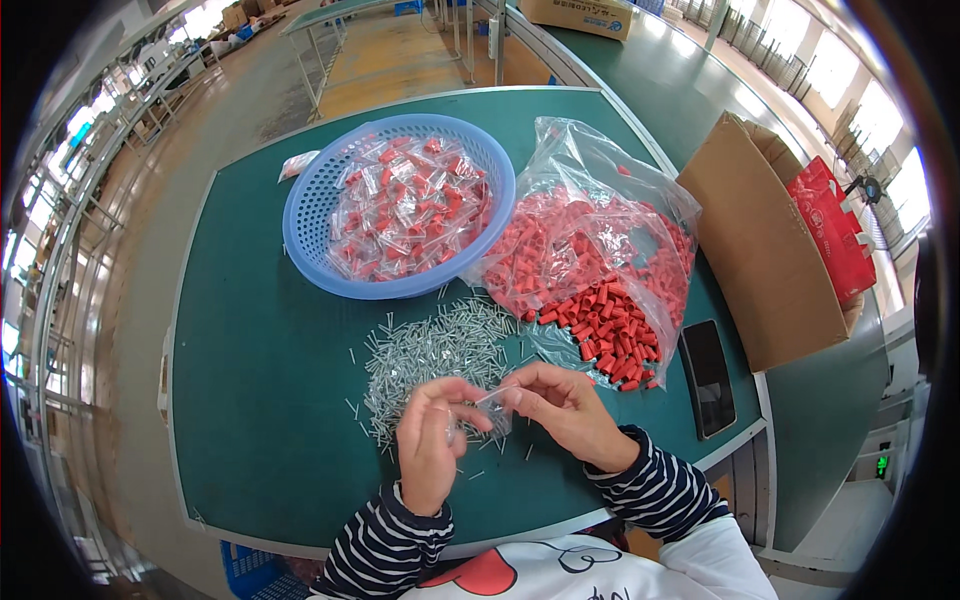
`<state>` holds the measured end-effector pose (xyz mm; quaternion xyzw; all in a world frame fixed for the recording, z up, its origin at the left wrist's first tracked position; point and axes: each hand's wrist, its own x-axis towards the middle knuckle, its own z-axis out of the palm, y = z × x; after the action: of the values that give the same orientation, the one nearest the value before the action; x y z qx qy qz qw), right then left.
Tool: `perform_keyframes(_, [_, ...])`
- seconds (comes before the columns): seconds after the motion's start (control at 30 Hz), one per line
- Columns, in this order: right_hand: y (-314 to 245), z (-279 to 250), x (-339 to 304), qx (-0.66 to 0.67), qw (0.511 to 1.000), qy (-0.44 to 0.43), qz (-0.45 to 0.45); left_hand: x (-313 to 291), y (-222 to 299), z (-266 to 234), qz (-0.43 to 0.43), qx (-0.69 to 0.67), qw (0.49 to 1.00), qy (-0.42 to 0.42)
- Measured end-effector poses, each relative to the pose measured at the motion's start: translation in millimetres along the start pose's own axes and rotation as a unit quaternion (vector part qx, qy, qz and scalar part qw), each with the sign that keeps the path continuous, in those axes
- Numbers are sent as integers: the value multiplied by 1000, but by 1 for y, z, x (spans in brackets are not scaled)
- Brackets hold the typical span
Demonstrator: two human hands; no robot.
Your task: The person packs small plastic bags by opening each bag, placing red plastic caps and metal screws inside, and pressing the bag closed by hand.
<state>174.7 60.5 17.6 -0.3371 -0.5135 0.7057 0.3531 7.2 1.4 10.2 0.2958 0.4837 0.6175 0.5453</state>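
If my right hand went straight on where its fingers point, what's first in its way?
Your right hand would probably meet your left hand first, just past the small clear bag at its fingertips; depth is unclear.

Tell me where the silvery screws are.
In the head view, the screws sit just left of centre, below the blue basket and left of the red plastic pieces.

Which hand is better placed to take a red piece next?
Probably the right hand: it lies nearer the red pieces than the left hand does, though it holds a small clear bag.
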Motion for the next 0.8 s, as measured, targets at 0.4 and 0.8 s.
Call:
perform_keyframes(0.4, [11, -3, 2, -134, 987, -3, -87, -3, 3, 0, 53, 110, 991, -52])
perform_keyframes(0.8, [0, -5, 0, -187, 975, -9, -118, 0, -4, -11, 305, 338, 890, -6])
